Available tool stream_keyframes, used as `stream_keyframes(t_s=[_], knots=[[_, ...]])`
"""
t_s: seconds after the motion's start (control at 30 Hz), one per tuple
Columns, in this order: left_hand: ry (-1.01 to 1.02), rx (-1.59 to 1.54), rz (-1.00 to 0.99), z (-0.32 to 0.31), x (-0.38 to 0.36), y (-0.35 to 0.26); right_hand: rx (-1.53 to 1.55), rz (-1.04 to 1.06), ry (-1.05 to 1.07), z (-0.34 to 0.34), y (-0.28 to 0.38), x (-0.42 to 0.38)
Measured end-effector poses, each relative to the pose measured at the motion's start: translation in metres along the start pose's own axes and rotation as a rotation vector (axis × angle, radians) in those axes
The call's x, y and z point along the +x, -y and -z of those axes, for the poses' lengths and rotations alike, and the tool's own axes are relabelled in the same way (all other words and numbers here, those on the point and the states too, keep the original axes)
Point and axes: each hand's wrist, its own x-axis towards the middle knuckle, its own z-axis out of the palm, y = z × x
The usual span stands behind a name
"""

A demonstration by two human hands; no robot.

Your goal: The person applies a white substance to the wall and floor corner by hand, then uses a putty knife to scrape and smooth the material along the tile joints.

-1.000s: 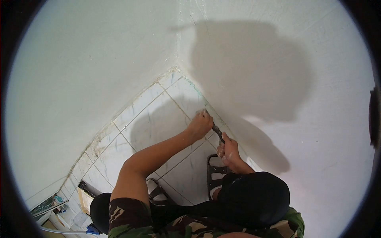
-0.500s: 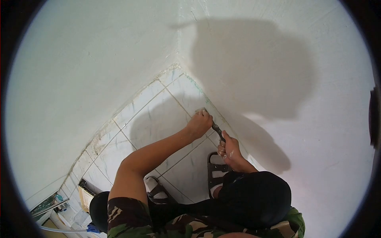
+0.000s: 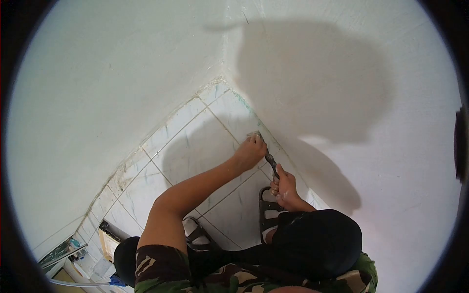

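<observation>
A dark long-handled tool (image 3: 270,160) slants across the tiled floor (image 3: 220,176) beside the base of the right wall. My left hand (image 3: 251,151) is closed round its upper part, near the end toward the corner; pale residue shows on the fingertips there. Lower down, my right hand (image 3: 285,188) grips the handle, with white smears on the skin. The tool's far end is mostly hidden by my left hand, so its shape cannot be made out. Green marks (image 3: 240,100) run along the floor's edge by the right wall.
Pale walls (image 3: 107,88) meet at a corner ahead. My sandalled feet (image 3: 269,215) are below my hands. At the lower left lie a framed, box-like object (image 3: 108,243) and several small items near a pale hose (image 3: 80,283). A dark object (image 3: 460,146) is at the right edge.
The view has shifted slightly. Both hands still hold the tool, which is now a little more upright in view, and its upper end shows slightly more beside my left fingers.
</observation>
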Motion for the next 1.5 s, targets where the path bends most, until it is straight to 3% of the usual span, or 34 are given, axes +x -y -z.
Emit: stream_keyframes(t_s=[0.13,0.2,0.27,0.4,0.47,0.53,0.6,0.67,0.77,0.8,1.0,1.07,1.2,1.33,1.4,1.5], knots=[[0.054,0.055,0.051,0.004,0.023,0.007,0.025,0.040,0.021,-0.004,0.014,0.016],[0.081,0.070,0.116,0.006,0.032,0.021,0.069,0.045,-0.094,-0.030,0.031,0.036],[-0.004,-0.036,0.113,0.006,0.031,0.029,0.039,0.029,-0.053,-0.035,0.038,0.029],[0.043,-0.005,0.157,0.014,0.028,0.006,-0.005,0.014,0.027,-0.009,0.034,0.017],[0.175,-0.015,0.103,0.017,0.017,-0.005,-0.007,-0.015,0.010,-0.002,0.028,0.007],[0.137,0.013,0.107,0.015,0.017,-0.003,-0.008,-0.045,-0.005,-0.006,0.029,0.007],[0.099,0.045,0.109,0.012,0.027,0.013,-0.045,0.067,-0.050,-0.022,0.032,0.029],[0.169,0.111,0.347,0.010,0.054,0.049,0.058,0.027,0.221,-0.029,0.052,0.091],[0.097,-0.148,0.271,0.031,0.043,0.081,-0.018,0.103,0.070,-0.063,0.059,0.069],[0.169,-0.140,0.193,0.031,0.036,0.082,-0.012,0.100,0.073,-0.068,0.051,0.054],[0.014,0.000,0.035,0.014,0.010,0.018,0.053,-0.017,-0.045,-0.028,0.020,0.016],[0.020,-0.040,0.089,0.009,0.029,0.026,0.071,0.061,-0.008,-0.028,0.027,0.029],[0.030,-0.156,0.241,0.020,0.037,0.030,0.104,-0.001,0.017,-0.045,0.039,0.026],[0.156,0.043,0.172,0.010,0.029,0.018,0.021,0.003,0.018,-0.020,0.034,0.026],[-0.010,0.106,0.114,-0.001,0.028,0.020,-0.011,-0.023,0.008,-0.023,0.035,0.035],[-0.033,0.108,0.188,0.001,0.042,0.027,0.083,0.066,-0.104,-0.037,0.048,0.052]])
